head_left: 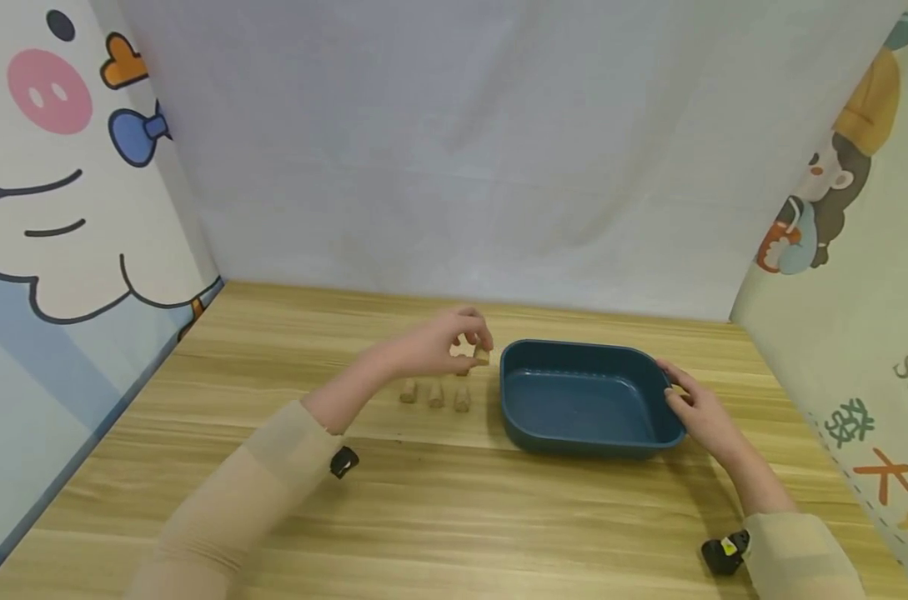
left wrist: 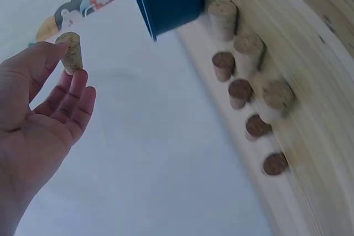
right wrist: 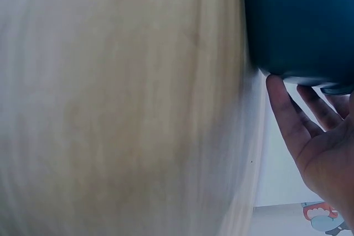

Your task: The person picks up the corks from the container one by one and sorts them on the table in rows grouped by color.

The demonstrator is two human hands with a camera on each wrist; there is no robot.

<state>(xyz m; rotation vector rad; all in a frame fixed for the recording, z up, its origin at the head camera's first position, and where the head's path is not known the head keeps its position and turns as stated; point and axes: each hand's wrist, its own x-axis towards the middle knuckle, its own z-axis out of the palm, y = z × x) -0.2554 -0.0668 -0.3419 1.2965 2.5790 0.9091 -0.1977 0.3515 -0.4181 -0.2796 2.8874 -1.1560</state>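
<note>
My left hand pinches a small tapered cork stopper between thumb and fingers, raised above the table just left of the blue basin. Below that hand, more cork stoppers stand upright in rows. The left wrist view shows a row of pale stoppers beside a row with darker brown tops. At the basin's right end, my right hand touches the rim with its fingertips. In the right wrist view its fingers look fairly straight, some partly hidden by the wall.
The wooden table meets a white cloth backdrop behind the basin. Cartoon-printed panels flank the left and right sides. The basin's visible floor holds nothing. Black wrist devices sit near both sleeves.
</note>
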